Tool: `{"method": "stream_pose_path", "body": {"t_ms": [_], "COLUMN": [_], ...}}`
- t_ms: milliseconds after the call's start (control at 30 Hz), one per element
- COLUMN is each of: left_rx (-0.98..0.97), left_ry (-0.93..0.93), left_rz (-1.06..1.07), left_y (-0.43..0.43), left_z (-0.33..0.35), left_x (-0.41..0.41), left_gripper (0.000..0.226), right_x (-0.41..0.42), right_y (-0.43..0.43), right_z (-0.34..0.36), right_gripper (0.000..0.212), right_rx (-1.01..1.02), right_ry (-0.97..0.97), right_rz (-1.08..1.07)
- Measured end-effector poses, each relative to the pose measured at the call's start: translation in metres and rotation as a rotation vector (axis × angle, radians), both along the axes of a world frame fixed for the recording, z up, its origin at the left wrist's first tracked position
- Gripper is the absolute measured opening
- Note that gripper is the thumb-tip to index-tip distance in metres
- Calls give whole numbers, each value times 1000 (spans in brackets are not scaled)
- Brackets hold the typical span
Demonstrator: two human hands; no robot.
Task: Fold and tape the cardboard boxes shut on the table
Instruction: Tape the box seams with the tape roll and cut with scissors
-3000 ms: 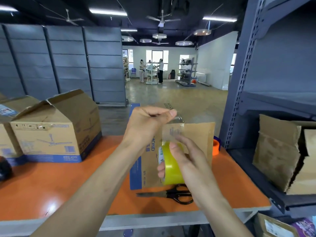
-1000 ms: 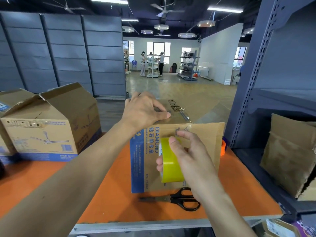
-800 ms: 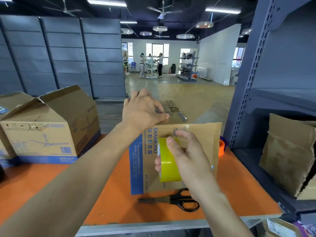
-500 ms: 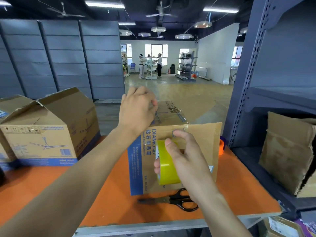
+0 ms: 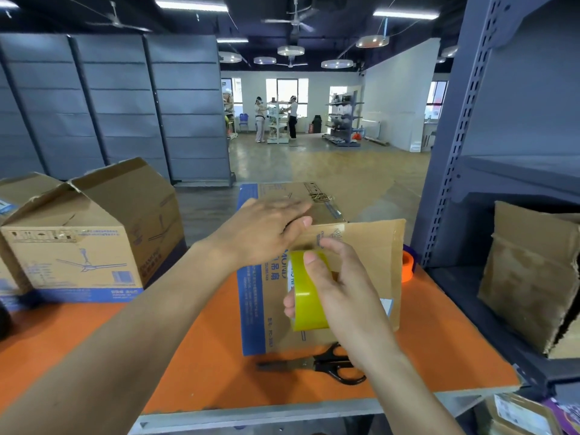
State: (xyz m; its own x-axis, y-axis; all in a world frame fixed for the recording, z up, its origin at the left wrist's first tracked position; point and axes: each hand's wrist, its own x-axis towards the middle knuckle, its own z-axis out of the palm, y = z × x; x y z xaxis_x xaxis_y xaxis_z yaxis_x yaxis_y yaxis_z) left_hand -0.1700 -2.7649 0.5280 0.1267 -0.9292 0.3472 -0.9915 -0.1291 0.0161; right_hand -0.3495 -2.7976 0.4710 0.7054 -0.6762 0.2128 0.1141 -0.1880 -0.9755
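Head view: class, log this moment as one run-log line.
step: taping box | left hand: flat on box top | right hand: grips yellow tape roll | scissors: lying on table

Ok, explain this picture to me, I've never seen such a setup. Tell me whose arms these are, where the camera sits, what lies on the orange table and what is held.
No machine here: the two arms belong to one person, and the single camera is worn on that person's head, looking forward and down. The left hand lies flat, fingers straight, on top of the cardboard box in the middle of the orange table. The right hand grips a yellow tape roll just in front of the box's near face. Black scissors lie on the table in front of the box. A second box stands at the left, and an orange roll peeks out behind the middle box on the right. On the grey shelf at the right sit cardboard pieces.
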Motion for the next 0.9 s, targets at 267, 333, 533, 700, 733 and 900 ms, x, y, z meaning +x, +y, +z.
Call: {"method": "stream_pose_path", "body": {"t_ms": [267,333,533,700,733,900], "left_rx": [52,53,70,-127,-250,-689], "left_ry": [-5,6,21,-102,-127,237], "left_rz": [15,18,3,18,2,174], "left_y": [1,1,3,8,12,45], "left_z": [-3,-3,-2,-5,-7,-47], "left_x": [-4,-3,-4,-11,-14,-48], "left_gripper": [58,59,66,57,50,16], "right_x": [-15,-16,-19,-13,-12,-19], "right_y": [9,7,18,17,14,3], "right_z": [-12,-9,-17,-24,-25,-39], "right_gripper": [42,42,35,32,33,42], "right_rx": [-116,-135,102,60,42,-209], "right_ry": [-15,-13,-1,0,3,134], "right_rz": [-46,-56,-25,-13,-30,-111]}}
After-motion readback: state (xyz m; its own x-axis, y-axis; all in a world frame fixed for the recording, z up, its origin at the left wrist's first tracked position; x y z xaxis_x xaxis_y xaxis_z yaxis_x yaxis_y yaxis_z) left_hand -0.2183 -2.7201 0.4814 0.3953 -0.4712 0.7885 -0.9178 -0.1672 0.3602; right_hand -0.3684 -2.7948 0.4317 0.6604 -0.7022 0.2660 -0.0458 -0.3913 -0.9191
